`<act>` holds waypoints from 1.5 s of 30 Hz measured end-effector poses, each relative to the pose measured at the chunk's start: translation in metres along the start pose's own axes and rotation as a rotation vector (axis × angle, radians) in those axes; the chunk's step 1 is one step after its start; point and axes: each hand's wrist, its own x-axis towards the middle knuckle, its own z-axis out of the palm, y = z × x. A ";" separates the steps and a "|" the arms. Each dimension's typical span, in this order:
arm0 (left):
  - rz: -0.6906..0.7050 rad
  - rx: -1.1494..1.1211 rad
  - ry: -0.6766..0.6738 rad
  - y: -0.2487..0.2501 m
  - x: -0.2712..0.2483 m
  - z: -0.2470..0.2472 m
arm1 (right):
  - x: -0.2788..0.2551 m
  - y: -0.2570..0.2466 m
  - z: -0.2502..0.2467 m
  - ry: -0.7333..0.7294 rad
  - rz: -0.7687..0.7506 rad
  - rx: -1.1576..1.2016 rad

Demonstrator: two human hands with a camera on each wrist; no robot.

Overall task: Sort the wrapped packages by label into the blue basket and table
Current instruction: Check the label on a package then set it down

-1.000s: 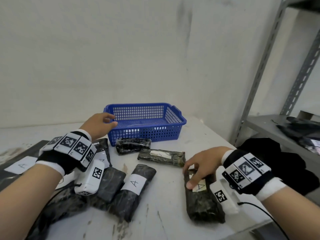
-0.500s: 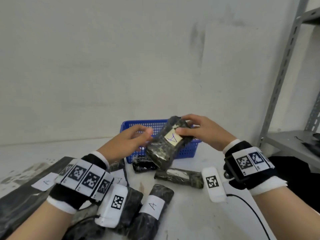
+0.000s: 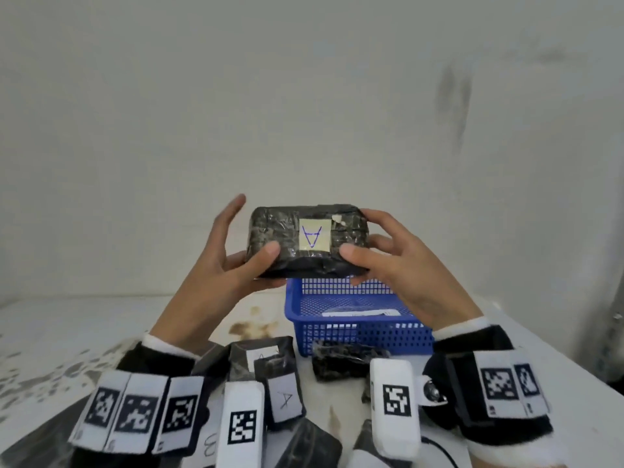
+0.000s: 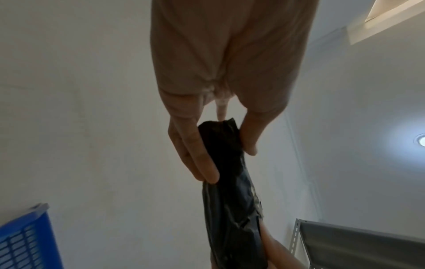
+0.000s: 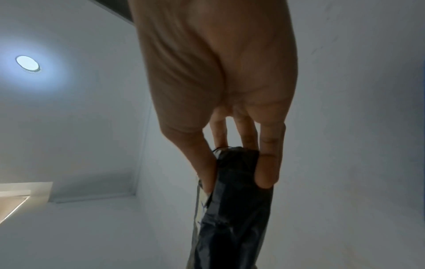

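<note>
- Head view, far left: the white worktop [image 3: 67, 319] carries brown stains and, at its near edge, a pile of dark wrapped packages, two with white labels [image 3: 285, 398] marked A
- Left hand [image 3: 221, 265] is raised above the worktop, its grip grasping the left end of the held package [image 3: 309, 241], thumb on the front face and fingers behind; the left wrist view shows the same pinch on the black wrap [image 4: 230, 182]
- Held package is level and lengthwise between both hands, well above the blue basket [image 3: 358, 329]; its pale label [image 3: 315, 238] faces the camera with a blue A written upside down
- Blue basket sits on the worktop under the package, a white slip inside; one small dark package [image 3: 341, 361] lies just in front of it
- Right hand [image 3: 401, 261] has its grip grasping the right end, thumb in front and fingers curled round the edge [image 5: 266, 163]
</note>
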 end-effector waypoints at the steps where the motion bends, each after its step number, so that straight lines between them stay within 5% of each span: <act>1: 0.017 0.022 -0.011 0.000 0.000 -0.002 | 0.000 -0.002 0.001 0.001 -0.016 -0.013; 11: 0.060 0.140 -0.029 0.006 0.002 -0.013 | -0.011 -0.015 0.008 -0.086 -0.054 -0.130; 45: 0.089 0.322 0.100 0.012 -0.003 -0.006 | -0.017 -0.027 0.035 0.032 -0.106 -0.131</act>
